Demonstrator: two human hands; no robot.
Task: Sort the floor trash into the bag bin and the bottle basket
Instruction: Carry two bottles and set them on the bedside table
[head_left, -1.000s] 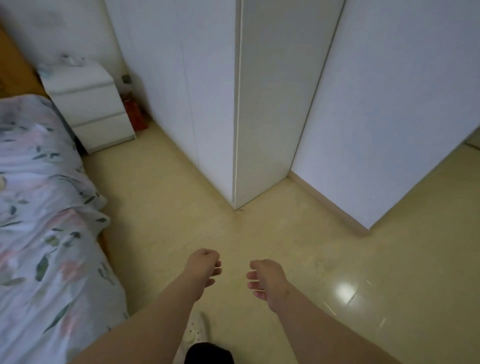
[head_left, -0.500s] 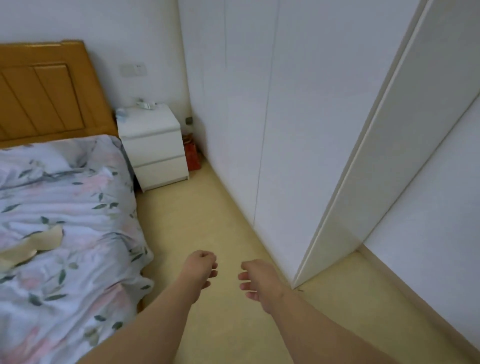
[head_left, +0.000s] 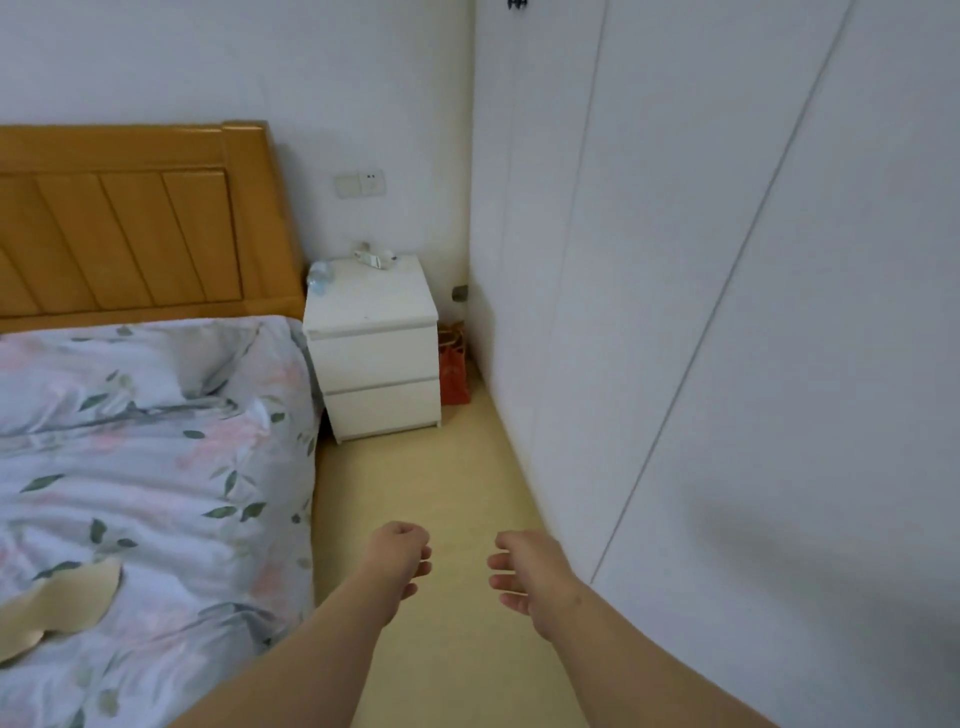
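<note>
Pale yellow floor (head_left: 441, 493) runs as a narrow strip in front of you, between a bed (head_left: 156, 467) with a flowered cover on your left and the white doors of a wardrobe (head_left: 675, 312) on your right. At the far end of the strip a white nightstand (head_left: 374, 364) with two drawers stands against the wall, just beside the wooden headboard (head_left: 130, 223). On its top, at the back left corner, lies a clear crumpled thing (head_left: 318, 275), and near the back edge a small white object (head_left: 375, 258); both are too small to say what they are. A red bag (head_left: 453, 371) stands on the floor in the gap between the nightstand and the wardrobe, touching the side of the nightstand. A flat tan piece (head_left: 67, 603) with an uneven edge lies on the bed cover near you. Whether any of these things is the trash to sort, you cannot tell from this view. Both your arms reach forward over the floor strip. Your left hand (head_left: 397, 558) and your right hand (head_left: 530, 574) are near each other but apart, with bare floor showing between them. The fingers of each hand are loosely curled inward and they hold nothing.
</note>
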